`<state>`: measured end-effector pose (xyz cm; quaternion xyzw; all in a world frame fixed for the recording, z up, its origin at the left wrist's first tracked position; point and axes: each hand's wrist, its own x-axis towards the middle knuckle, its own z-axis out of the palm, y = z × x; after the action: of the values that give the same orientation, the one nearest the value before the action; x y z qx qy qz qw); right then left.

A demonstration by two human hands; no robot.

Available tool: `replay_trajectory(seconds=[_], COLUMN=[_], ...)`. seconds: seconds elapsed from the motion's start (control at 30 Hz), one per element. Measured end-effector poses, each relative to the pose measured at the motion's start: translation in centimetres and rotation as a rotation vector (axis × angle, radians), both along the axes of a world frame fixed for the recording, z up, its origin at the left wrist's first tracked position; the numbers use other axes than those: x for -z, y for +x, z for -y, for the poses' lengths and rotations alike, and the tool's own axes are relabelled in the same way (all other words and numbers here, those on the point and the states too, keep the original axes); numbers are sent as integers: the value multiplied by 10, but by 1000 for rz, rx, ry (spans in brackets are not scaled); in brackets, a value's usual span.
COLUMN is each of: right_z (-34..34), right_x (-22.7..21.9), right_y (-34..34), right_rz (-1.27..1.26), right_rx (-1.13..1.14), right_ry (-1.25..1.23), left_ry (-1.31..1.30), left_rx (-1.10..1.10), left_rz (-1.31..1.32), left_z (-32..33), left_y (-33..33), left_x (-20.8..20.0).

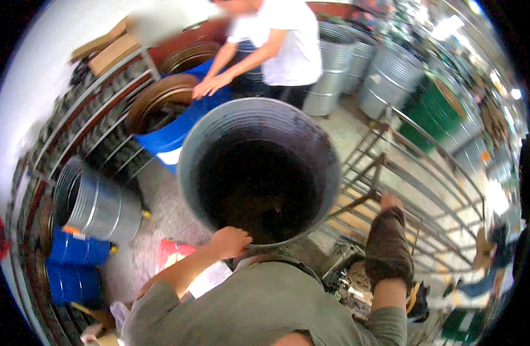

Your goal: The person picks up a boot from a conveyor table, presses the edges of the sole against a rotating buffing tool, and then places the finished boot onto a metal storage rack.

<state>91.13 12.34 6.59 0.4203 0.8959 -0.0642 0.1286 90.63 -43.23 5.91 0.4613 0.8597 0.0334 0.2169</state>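
Observation:
A large grey metal drum [187, 141] stands right in front of me, its open top facing up and its inside mostly in shadow. My left hand [230, 242] is curled over the near rim, with the fingertips inside the wall. Off to the right, my right hand [391, 200] is beside a metal rack [386, 161]; a dark brown sleeve cover [389, 245] wraps that forearm. Its fingers are too small and blurred to show whether they touch the rack. Some dark matter at the drum's bottom cannot be made out.
Across the drum, a person in a white shirt [293, 43] has both hands by a blue barrel [172, 132] with a brown rim. Grey drums [331, 69] and a green drum [429, 118] stand far right. At left, a grey drum [112, 202] lies tilted above blue barrels [74, 282].

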Motion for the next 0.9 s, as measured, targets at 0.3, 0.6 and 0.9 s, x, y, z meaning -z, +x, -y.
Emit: replay_trajectory(seconds=[0.3, 0.6, 0.9], right_z=[-76, -37, -37], right_x=[71, 52, 58], right_y=[10, -4, 0], right_rz=[13, -200, -256], right_rx=[-180, -17, -27], right_ry=[240, 32, 148], left_ry=[59, 159, 40], left_rx=[-26, -176, -127], left_rz=[20, -67, -6], left_z=[-2, 4, 5], left_y=[-1, 23, 24], left_x=[18, 15, 4])
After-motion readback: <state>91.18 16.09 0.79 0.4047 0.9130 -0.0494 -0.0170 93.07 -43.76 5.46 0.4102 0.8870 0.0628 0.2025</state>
